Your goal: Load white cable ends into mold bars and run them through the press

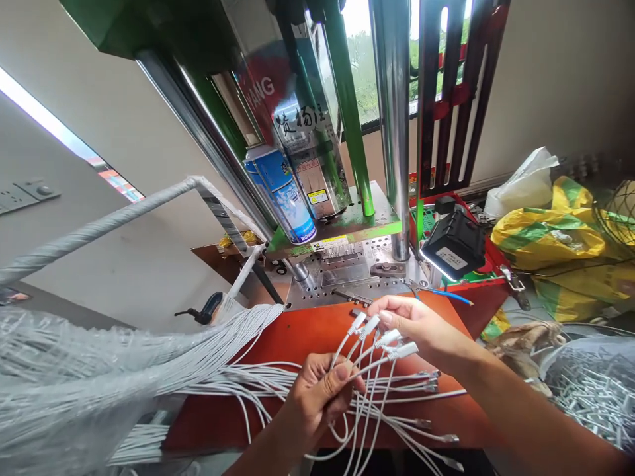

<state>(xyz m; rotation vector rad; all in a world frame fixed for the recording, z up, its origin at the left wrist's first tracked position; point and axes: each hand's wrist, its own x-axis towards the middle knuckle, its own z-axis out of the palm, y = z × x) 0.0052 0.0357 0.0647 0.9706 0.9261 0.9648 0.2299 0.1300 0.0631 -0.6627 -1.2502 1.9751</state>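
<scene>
Left hand (325,389), cables (389,338) near tabletop edge (213,443)

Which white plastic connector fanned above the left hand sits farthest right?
The lowest white plastic connector in the fan above the left hand; the others sit higher and further left.

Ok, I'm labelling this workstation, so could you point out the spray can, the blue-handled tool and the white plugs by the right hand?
Spray can (281,194): head view, middle of its blue body.
Blue-handled tool (442,292): head view, on the blue handle.
White plugs (407,350): head view, body of the rightmost plug.
</scene>
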